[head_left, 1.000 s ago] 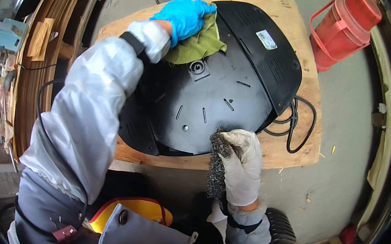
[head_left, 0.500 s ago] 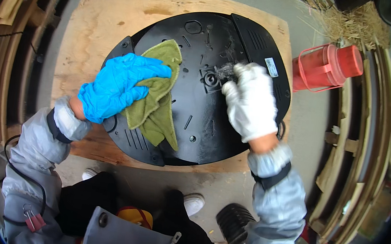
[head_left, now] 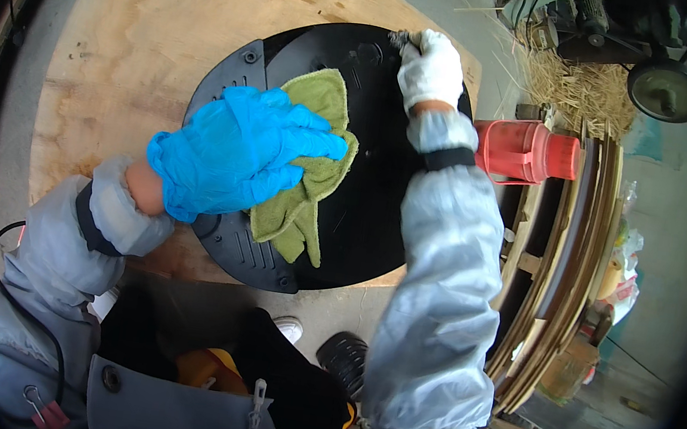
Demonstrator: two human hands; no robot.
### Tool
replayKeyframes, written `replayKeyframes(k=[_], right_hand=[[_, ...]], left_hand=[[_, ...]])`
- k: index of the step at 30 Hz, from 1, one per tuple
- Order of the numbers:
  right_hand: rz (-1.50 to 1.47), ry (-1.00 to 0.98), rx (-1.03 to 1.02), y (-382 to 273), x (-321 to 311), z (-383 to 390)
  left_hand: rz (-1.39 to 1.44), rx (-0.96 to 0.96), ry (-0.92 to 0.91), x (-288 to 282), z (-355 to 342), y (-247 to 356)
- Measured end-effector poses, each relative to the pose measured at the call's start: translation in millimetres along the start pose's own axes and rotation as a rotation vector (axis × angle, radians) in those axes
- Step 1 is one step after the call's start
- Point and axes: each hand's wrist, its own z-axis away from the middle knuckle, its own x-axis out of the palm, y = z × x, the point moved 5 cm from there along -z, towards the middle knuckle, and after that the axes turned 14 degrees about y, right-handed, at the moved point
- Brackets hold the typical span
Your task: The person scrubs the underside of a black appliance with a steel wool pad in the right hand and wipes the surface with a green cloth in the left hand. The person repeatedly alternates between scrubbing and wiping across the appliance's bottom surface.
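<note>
A black, rounded plastic cover (head_left: 369, 218) with slots and moulded marks lies on a plywood board. My left hand (head_left: 239, 149), in a blue glove, rests on a green cloth (head_left: 307, 197) with the fingers bent over it, holding it against the cover's left half. At the cover's far right edge is my right hand (head_left: 429, 70), in a white glove. Its fingers are closed on a small tuft of grey steel wool (head_left: 398, 39), which sticks out at the fingertips. The right forearm passes over the cover's right side and hides part of it.
The plywood board (head_left: 113, 54) extends to the left and far side of the cover. A red thermos flask (head_left: 525, 152) lies just right of my right forearm. Straw (head_left: 585, 94) and a machine with a wheel (head_left: 665, 89) are at the far right, with stacked wooden strips (head_left: 575, 271) nearer.
My right hand has moved from the cover's middle to its far right edge with the steel wool. The cover has turned on the board. My left hand has shifted slightly right with the cloth.
</note>
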Motion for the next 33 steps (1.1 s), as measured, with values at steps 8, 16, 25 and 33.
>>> replayKeyframes(k=[8, 16, 25, 33], right_hand=[[-0.237, -0.197, -0.103, -5, -78, 84], [0.073, -0.081, 0.069, 13, 22, -23], [0.015, -0.228, -0.062, 12, -78, 77], [0.223, -0.159, -0.04, 14, 13, -21]], left_hand=[[0.062, 0.035, 0.042, 1, 1, 4], [0.078, 0.021, 0.083, -1, -6, 3], [0.001, 0.119, 0.059, 4, 5, 10], [-0.01, 0.074, -0.017, 6, 6, 11]])
